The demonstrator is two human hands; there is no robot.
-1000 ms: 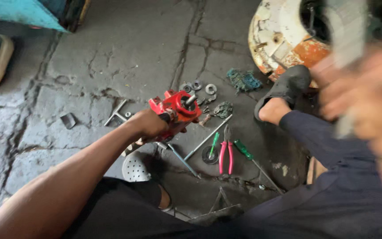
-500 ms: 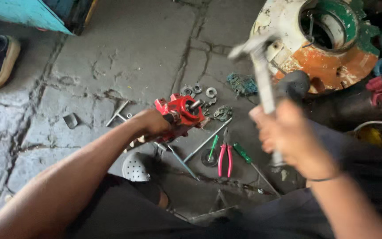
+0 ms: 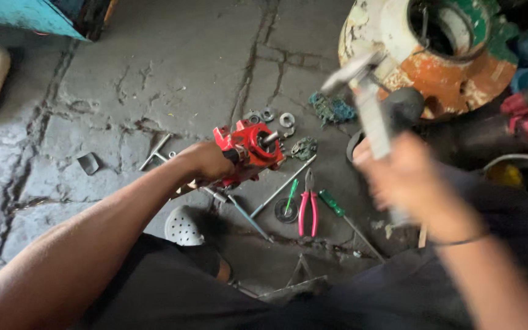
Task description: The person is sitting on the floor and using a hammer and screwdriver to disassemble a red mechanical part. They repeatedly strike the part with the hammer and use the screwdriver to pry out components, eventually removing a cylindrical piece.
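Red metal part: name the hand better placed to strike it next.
Right. The right hand holds a hammer raised above the floor tools, blurred. The left hand is gripping the red metal part, so it likely cannot swing anything.

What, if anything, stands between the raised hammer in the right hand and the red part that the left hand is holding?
Nothing visible: only open air separates the blurred hammer in the right hand from the red part gripped by the left hand.
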